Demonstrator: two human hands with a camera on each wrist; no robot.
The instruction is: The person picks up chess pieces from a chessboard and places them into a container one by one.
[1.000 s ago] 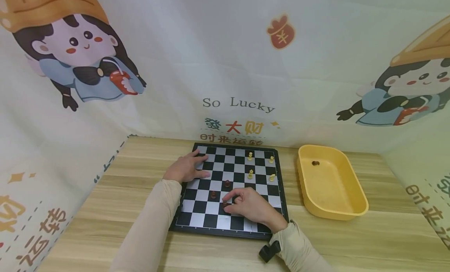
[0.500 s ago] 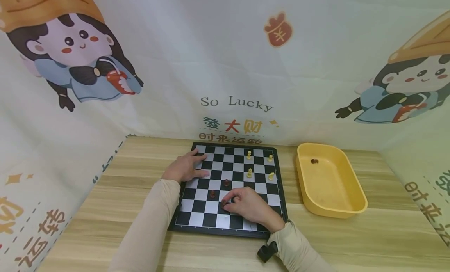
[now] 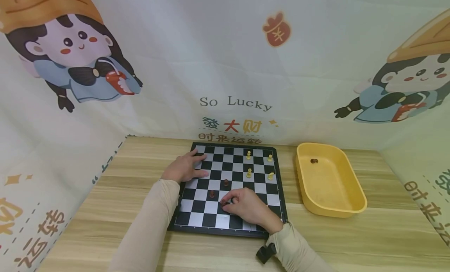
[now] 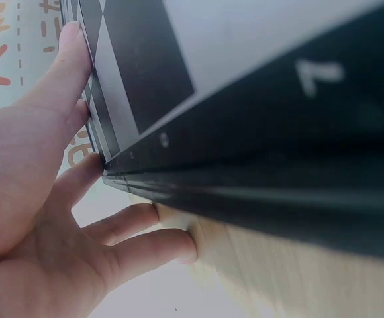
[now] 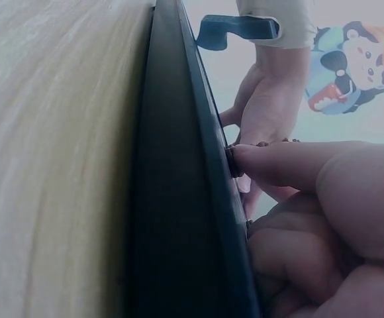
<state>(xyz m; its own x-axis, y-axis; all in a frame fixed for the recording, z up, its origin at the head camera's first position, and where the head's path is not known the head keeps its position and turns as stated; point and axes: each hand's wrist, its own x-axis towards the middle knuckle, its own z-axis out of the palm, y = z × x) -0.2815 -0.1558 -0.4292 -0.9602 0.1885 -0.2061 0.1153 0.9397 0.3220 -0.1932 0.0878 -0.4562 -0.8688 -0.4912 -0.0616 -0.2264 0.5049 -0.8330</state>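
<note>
A black-and-white chessboard (image 3: 205, 221) lies on the wooden table. My left hand (image 3: 183, 169) rests at its left edge, fingers spread; the thumb and some fingertips lie on the board. In the left wrist view, other fingers of the left hand (image 4: 66, 218) reach past the board's rim. Over the near middle of the board, my right hand (image 3: 247, 205) pinches a dark brown chess piece (image 3: 223, 203) between thumb and index finger. Fingers partly hide that piece. Two more brown pieces stand close by, a nearer one (image 3: 212, 194) and a farther one (image 3: 226, 182).
Several pale yellow chess pieces, among them a pawn (image 3: 249, 155) and a knight (image 3: 270, 176), stand at the board's far right. Right of the board is a yellow tray (image 3: 305, 203) with a brown piece (image 3: 314, 161) lying inside. A printed cloth (image 3: 168, 69) hangs behind the table.
The thumb and index finger of my right hand have drawn slightly closer around the brown piece. My left hand keeps its place at the board's edge. The head view has shifted a little.
</note>
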